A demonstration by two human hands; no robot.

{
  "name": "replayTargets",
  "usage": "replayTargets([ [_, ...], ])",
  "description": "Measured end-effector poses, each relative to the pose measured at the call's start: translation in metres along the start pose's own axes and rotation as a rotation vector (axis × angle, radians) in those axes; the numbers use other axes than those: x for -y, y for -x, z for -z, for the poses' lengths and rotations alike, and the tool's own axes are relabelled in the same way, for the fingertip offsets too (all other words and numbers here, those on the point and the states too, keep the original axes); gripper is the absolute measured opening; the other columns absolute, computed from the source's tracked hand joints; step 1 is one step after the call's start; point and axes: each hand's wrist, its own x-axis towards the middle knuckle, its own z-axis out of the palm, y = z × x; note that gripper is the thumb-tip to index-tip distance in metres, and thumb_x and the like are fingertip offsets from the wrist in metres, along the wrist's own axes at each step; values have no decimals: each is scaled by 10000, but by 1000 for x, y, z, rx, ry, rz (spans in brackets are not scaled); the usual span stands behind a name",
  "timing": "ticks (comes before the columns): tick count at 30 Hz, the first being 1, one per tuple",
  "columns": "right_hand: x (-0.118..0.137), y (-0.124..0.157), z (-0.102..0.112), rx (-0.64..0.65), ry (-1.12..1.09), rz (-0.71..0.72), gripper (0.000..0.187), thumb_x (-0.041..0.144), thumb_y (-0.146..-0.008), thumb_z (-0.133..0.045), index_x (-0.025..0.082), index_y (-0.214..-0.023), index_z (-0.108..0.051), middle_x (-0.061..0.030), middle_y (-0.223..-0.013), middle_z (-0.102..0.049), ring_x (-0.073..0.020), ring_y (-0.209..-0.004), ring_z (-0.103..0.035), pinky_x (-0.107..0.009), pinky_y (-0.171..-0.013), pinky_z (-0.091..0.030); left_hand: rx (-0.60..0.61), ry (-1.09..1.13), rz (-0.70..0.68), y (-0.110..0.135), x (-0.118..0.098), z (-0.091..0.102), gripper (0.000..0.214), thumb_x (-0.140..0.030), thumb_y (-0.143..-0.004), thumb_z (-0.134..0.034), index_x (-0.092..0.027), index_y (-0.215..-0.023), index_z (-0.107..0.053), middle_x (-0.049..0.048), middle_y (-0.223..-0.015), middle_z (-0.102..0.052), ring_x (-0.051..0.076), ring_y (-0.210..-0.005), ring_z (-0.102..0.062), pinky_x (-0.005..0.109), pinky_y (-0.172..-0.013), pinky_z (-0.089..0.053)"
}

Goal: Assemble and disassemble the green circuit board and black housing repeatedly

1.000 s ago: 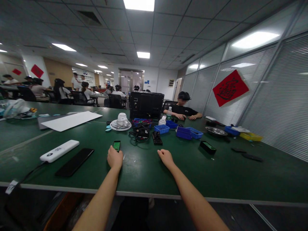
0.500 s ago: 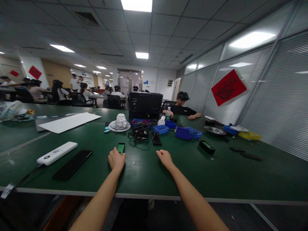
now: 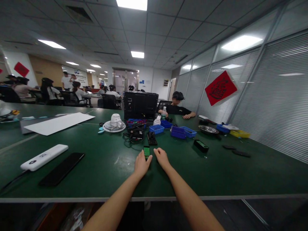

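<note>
Left hand: fingers grasping green board by near end, at worktop. Right hand just beside, fingers curled; can't tell if anything inside. Risk: loose grip, board slips; crowding right knuckles could bump it.

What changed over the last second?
Left hand moved right with the green board, bringing it close to the right hand. No visible grasp or release. Right hand stayed roughly put; fan and phone stayed on the table.

The device lies left of the right hand.
</note>
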Motion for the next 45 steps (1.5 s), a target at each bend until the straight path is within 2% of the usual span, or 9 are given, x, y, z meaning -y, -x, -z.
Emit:
replayTargets([
  [5,6,3,5,-41,-95,17,331,442,-788,-439,163,-932,-542,-60,-875,-587,-161,-765,-545,-260,-698,-412,112,211,-186,-11,-7,-7,454,-386,-846,-352,-136,-1200,-485,99,-1223,-545,188,-1142,-485,269,-957,-345],
  [9,14,10,7,-31,171,-7,395,441,-736,-529,199,-1047,-538,-82,-1022,-541,-204,-935,-519,-285,-773,-391,227,313,-249,-20,1,-2,408,-355,-869,-278,-188,-1025,-616,37,-1064,-648,174,-1011,-568,287,-909,-403],
  [12,18,13,6,-6,318,-30,452,416,-704,-568,211,-1103,-515,-90,-1046,-537,-229,-976,-509,-288,-763,-383,202,348,-217,-25,12,-1,334,-305,-826,-381,-182,-994,-642,39,-1058,-654,177,-997,-576,292,-909,-411],
  [16,11,4,16,-53,389,-117,381,331,-755,-479,178,-1102,-520,-110,-1015,-566,-219,-903,-547,-278,-725,-377,168,381,-142,-27,23,-3,326,-276,-794,-434,-160,-1036,-619,66,-1066,-649,169,-976,-589,280,-859,-448],
  [22,-16,-20,55,-58,454,-346,415,350,-800,-379,114,-1101,-541,-168,-981,-598,-240,-860,-574,-287,-660,-381,134,511,35,-28,26,0,370,-240,-783,-434,-133,-1126,-522,70,-968,-655,130,-818,-619,234,-693,-489],
  [30,-37,-19,86,-3,512,-508,397,404,-823,-325,183,-935,-635,-128,-946,-621,-232,-809,-589,-292,-617,-403,118,486,14,-34,32,-8,353,-258,-771,-459,-144,-1102,-510,49,-882,-635,111,-699,-591,217,-644,-462],
  [36,-30,-11,83,-117,590,-413,496,514,-822,-326,180,-1108,-556,-129,-1082,-556,-250,-991,-522,-321,-756,-415,99,477,-22,-36,40,-14,361,-282,-747,-470,-145,-1076,-530,37,-816,-637,122,-694,-592,231,-662,-449],
  [40,-28,-7,73,-61,616,-371,594,541,-767,-423,157,-1220,-455,-142,-1124,-526,-270,-1008,-510,-349,-771,-423,97,470,-33,-36,40,-14,369,-304,-744,-465,-146,-1069,-537,27,-783,-635,122,-668,-589,239,-667,-445],
  [45,-30,-10,72,-52,584,-389,569,472,-774,-436,144,-1239,-440,-139,-1143,-534,-247,-966,-549,-316,-740,-439,109,463,-33,-34,37,-10,381,-313,-745,-463,-142,-1077,-534,32,-793,-637,125,-675,-590,239,-673,-443],
])
